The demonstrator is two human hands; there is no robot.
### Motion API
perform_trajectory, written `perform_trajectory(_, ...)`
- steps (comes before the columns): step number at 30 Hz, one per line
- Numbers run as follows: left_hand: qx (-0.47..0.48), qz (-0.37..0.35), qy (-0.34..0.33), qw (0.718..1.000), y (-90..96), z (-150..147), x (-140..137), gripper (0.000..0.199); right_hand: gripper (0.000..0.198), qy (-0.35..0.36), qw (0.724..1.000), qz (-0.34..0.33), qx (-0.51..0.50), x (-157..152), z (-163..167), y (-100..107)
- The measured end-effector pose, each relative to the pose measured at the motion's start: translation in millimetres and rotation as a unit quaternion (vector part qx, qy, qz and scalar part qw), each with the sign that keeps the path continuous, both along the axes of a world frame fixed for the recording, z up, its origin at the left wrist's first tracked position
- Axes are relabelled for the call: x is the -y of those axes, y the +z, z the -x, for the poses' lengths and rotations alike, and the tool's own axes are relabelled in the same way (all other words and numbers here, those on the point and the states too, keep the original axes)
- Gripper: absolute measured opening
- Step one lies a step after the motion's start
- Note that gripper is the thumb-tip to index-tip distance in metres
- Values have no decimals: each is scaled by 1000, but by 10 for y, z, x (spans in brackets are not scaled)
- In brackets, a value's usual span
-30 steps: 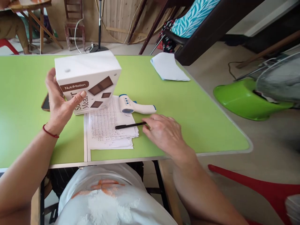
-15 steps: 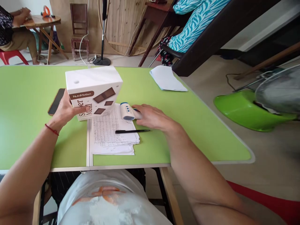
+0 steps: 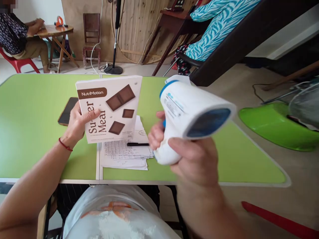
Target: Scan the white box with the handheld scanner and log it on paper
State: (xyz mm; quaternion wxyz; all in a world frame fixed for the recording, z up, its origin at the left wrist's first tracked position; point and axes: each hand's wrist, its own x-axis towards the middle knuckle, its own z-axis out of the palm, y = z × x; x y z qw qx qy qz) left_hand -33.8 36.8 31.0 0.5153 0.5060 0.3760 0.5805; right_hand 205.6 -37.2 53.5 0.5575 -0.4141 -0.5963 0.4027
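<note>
White plastic is being gripped nearest the viewpoint: a gun-shaped thermometer (image 3: 185,106) is being held up to the right of the box (image 3: 112,109) by the right hand (image 3: 196,156), which is being clamped round it. The box itself is being grasped at its lower left edge by the left hand (image 3: 78,121); the hands are being held apart. By appearances, picking up is done for both things; neither is yet being set down, and no contact between them is being made. Below the box, papers (image 3: 124,162) and a pen (image 3: 138,144) are seemingly not being handled. Farther off, left of the box, a phone (image 3: 67,111) is being borne by the worktop (image 3: 30,139).
</note>
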Motion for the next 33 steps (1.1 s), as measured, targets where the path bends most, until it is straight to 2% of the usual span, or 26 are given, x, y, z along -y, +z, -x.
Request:
perform_trajectory(3, 27, 33, -32, 999, 23, -84, 78, 55, 34, 61, 975, 98, -190, 187, 301, -19)
perform_trajectory(7, 18, 46, -40, 998, 18, -133, 119, 52, 30, 120, 949, 153, -249, 186, 521, -73)
perform_trajectory(10, 3, 48, -26, 998, 0, -134, 115, 51, 27, 152, 941, 172, -248, 127, 550, -127)
perform_trajectory(16, 1, 48, -33, 998, -27, -124, 98, 53, 21, 144, 949, 178, -218, 75, 560, -254)
perform_trajectory(22, -16, 41, -26, 999, -55, -102, 88, 53, 12, 130, 961, 168, -175, 38, 549, -293)
perform_trajectory(33, -45, 44, -7, 998, -76, -79, 69, 56, 13, 127, 963, 174, -160, 42, 536, -326)
